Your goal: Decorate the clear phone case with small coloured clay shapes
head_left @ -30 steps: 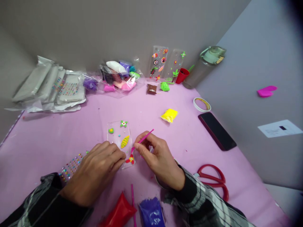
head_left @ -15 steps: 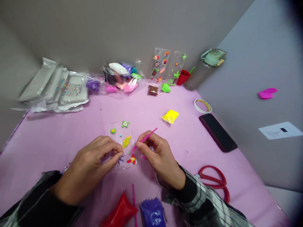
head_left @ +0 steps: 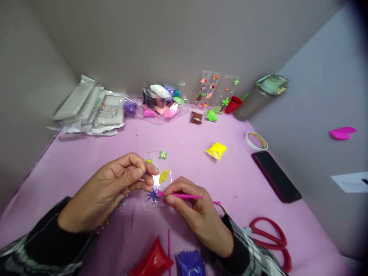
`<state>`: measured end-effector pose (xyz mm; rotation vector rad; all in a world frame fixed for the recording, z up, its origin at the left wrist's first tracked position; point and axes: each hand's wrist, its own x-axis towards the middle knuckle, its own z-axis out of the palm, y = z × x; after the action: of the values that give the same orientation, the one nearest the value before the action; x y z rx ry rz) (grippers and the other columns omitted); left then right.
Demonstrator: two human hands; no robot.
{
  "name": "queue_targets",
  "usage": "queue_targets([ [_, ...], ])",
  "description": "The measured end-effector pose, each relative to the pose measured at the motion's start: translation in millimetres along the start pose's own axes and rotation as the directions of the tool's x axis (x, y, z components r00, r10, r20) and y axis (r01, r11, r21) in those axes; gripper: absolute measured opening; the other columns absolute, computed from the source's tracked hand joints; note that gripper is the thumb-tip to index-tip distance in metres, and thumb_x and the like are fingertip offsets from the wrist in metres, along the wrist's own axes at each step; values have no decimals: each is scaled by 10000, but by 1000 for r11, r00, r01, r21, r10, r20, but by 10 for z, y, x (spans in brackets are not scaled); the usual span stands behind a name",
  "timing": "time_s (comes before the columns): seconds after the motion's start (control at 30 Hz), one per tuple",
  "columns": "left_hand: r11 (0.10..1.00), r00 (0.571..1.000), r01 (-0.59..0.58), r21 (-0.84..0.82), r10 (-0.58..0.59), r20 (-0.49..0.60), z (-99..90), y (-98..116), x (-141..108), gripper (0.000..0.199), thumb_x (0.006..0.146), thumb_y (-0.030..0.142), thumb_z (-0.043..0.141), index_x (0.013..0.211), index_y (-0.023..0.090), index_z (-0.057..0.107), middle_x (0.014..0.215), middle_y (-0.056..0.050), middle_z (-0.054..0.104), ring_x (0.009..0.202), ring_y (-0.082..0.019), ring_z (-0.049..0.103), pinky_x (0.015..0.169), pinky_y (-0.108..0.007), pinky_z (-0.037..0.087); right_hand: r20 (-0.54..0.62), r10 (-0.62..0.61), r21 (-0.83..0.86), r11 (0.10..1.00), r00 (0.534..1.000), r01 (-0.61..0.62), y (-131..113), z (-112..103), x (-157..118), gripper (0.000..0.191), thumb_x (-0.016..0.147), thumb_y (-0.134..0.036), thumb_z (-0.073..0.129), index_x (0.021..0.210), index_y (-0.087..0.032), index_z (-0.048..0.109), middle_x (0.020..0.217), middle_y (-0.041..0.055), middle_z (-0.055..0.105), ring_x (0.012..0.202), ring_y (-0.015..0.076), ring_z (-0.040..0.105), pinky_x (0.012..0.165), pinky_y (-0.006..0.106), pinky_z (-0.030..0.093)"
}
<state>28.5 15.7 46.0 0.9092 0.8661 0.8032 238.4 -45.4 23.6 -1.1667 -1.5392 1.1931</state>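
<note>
A clear phone case lies on the table, decorated with a yellow-green leaf, a green and white flower and a purple spiky clay shape. My right hand grips a pink clay modelling tool, its flat tip at the right side of the purple shape. Above the case's left edge, my left hand has thumb and forefinger pinched together. A tiny dark speck shows at those fingertips, too small to name. The case's red decoration is mostly hidden behind my right fingers.
Red and purple clay packs lie in front, red-handled scissors and a phone on the right. A yellow clay pack, tape roll, bottle, bagged clay and wrapped cases stand farther back.
My left hand has lifted off the purple shape, uncovering it. My right hand has lowered the pink tool's tip from beside the red decoration to the purple shape. The view has shifted left.
</note>
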Motion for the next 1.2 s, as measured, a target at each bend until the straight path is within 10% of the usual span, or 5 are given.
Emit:
queue_targets([
  [0.33,991,999,-26,-128,22,-34,-83,-31,75,103,933,245,613,865,177,652,618,57,479,521,-53,400,473,-115,360,17,-152,-255,955,988,152,126,162,-160,106,983,-138,526,947,-205,601,867,12,648,784,132,618,704,252,499],
  [0.57,968,966,3,251,-68,249,-224,52,56,200,999,346,485,986,201,623,659,58,533,475,-72,349,467,-196,304,-80,-204,-330,929,976,167,118,218,-168,122,970,-109,548,925,-209,601,824,8,655,748,132,643,670,243,518],
  [0.97,315,952,23,949,-297,76,-246,-18,84,250,786,289,655,647,208,464,674,43,537,657,-153,478,595,-275,281,59,-306,-415,858,950,302,190,312,-134,130,967,-72,538,938,-190,582,827,45,653,755,160,645,669,271,520],
  [1.2,255,949,-2,967,-305,82,-185,-61,52,166,805,267,666,709,213,542,766,18,635,733,-183,565,632,-289,288,101,-305,-439,840,947,318,233,339,-121,117,996,-103,508,945,-191,565,827,44,638,751,164,619,655,276,504],
])
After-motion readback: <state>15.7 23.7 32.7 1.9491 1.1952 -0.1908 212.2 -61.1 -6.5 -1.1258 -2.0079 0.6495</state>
